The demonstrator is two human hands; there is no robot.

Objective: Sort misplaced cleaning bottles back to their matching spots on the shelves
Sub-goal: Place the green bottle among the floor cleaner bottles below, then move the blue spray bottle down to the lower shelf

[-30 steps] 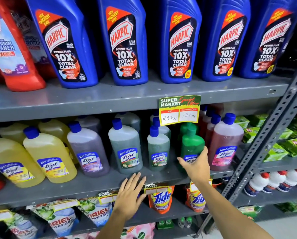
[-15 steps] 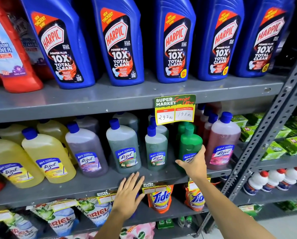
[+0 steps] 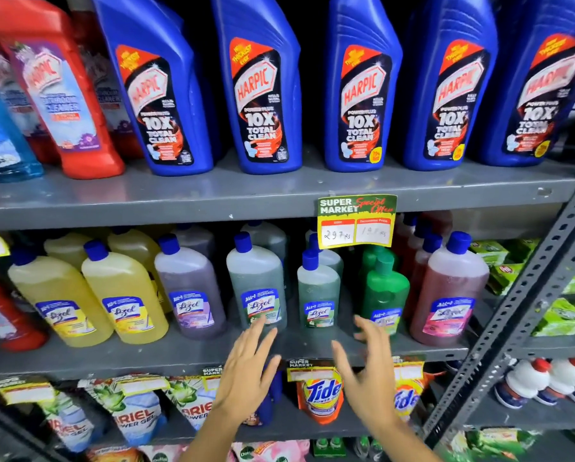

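On the middle shelf (image 3: 179, 356) stand Lizol bottles: two yellow ones (image 3: 122, 295), a purple one (image 3: 189, 288), a large grey-green one (image 3: 257, 281), a smaller grey-green one (image 3: 317, 291), an opaque green bottle (image 3: 384, 291) and a pink one (image 3: 447, 288). My left hand (image 3: 249, 368) is spread open just below the large grey-green bottle. My right hand (image 3: 367, 368) is open in front of the shelf edge, between the small grey-green bottle and the green bottle, holding nothing. Blue Harpic bottles (image 3: 262, 88) line the top shelf.
A red Harpic bathroom cleaner (image 3: 62, 95) and a light blue bottle (image 3: 2, 141) stand at the top left. A special-offer price tag (image 3: 356, 221) hangs from the top shelf. Tide (image 3: 321, 391) and Ariel pouches (image 3: 136, 411) hang below. A slotted grey upright (image 3: 526, 311) borders the right.
My right hand has come off the green bottle and dropped back left, fingers spread. My left hand has risen toward the grey-green bottle. The view has shifted left.
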